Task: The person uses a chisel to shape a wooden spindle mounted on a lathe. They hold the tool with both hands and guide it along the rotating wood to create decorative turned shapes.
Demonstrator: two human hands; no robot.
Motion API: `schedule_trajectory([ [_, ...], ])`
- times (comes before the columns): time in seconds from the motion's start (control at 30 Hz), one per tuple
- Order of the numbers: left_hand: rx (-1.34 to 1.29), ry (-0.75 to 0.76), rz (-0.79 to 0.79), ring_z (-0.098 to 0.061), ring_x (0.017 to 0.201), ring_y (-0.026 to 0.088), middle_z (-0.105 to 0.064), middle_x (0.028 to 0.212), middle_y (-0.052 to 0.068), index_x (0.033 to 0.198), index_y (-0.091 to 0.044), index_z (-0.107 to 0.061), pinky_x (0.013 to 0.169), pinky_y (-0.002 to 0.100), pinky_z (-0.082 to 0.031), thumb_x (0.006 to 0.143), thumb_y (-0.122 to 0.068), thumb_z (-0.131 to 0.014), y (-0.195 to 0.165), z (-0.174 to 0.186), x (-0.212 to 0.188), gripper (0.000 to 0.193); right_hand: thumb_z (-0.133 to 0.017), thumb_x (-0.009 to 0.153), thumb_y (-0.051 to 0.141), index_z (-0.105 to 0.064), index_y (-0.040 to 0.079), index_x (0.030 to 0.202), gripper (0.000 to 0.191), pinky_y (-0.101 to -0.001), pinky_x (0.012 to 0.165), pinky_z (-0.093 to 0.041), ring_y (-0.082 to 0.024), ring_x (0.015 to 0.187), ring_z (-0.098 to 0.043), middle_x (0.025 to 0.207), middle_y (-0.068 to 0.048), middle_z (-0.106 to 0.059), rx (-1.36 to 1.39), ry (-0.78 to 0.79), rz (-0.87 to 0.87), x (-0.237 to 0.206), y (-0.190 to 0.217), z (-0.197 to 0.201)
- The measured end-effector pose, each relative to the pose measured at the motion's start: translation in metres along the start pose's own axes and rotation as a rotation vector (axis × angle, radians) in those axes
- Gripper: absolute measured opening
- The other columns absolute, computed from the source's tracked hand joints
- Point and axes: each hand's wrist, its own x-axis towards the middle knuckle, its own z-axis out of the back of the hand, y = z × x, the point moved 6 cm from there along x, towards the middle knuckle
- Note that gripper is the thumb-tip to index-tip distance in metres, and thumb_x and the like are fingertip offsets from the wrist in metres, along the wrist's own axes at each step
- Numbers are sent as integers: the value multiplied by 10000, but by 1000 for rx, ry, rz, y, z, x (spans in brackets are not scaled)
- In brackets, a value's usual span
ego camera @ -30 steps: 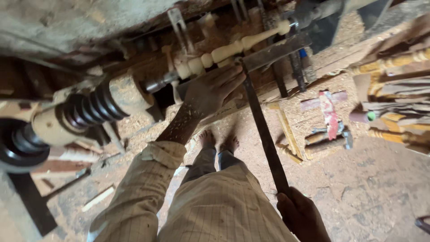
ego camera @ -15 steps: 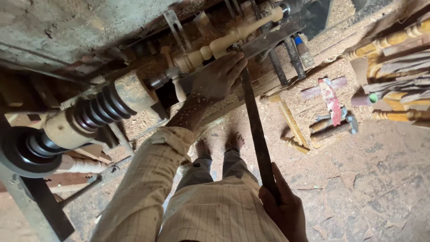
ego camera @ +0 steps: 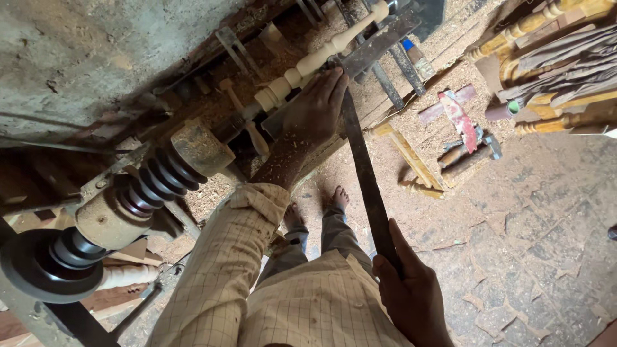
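1. Head view, the work: a pale turned wooden spindle (ego camera: 321,56) sits mounted across a rough lathe, running up to the right from a dark ribbed pulley stack (ego camera: 151,186) at the left. Whether it is spinning cannot be told from this picture.

2. Head view, the left hand (ego camera: 313,110): it lies palm down, fingers curled over the front end of a long flat turning chisel (ego camera: 365,173), pressing it onto the metal tool rest (ego camera: 376,42) just beside the spindle. The hand and forearm are dusted with sawdust.

3. Head view, the right hand (ego camera: 411,292): it is wrapped shut around the near end of the chisel, low by the person's waist, so the tool runs as one straight line from hip to rest.

4. Doing this step well, as a judgement: the left hand should keep the blade flat on the rest and take its weight there, while the right hand steers with small swings of the handle. A light, steady cut suits the spindle's thin necks; fingertips should stay behind the rest, clear of the wood.

5. Head view, surroundings: bare feet (ego camera: 315,205) stand on a sawdust-strewn floor (ego camera: 527,225). Loose tools (ego camera: 459,122) lie to the right, and finished turned legs (ego camera: 533,22) are stacked at the upper right, well apart from the hands.
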Motion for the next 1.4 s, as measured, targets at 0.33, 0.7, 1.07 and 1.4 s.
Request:
schedule_trajectory([
  [0.33, -34, -76, 87, -549, 1374, 441, -532, 1457, 324, 1434, 110, -490, 1192, 510, -439, 1069, -115, -458, -4, 4, -1, 430, -685, 911, 164, -432, 228, 1613, 749, -288, 442, -453, -92, 487, -526, 678, -41, -656, 52, 10, 2, -2, 7, -2],
  [0.7, -125, -42, -29, -512, 1355, 532, -507, 1408, 429, 1398, 210, -464, 1186, 577, -415, 1064, -102, -473, -1, 4, 1, 457, -701, 898, 204, -453, 222, 1582, 727, -271, 499, -500, -76, 527, -609, 661, -48, -710, -159, -40, 9, -3, 19, 4],
  [1.07, -101, -96, 203, -546, 1391, 381, -561, 1469, 240, 1443, 36, -536, 1209, 485, -422, 1079, -179, -535, -6, 8, 3, 423, -705, 924, 160, -494, 303, 1529, 657, -315, 403, -423, -117, 439, -498, 592, -58, -615, -212, 7, -135, 21, 13, 53],
  [1.4, -107, -66, 228, -547, 1380, 375, -553, 1480, 240, 1438, 31, -553, 1176, 468, -459, 1029, -323, -659, -11, 22, 2, 552, -619, 921, 38, -604, 243, 1481, 597, -273, 287, -403, -94, 370, -431, 619, -57, -611, -52, 374, 220, 107, -16, 155],
])
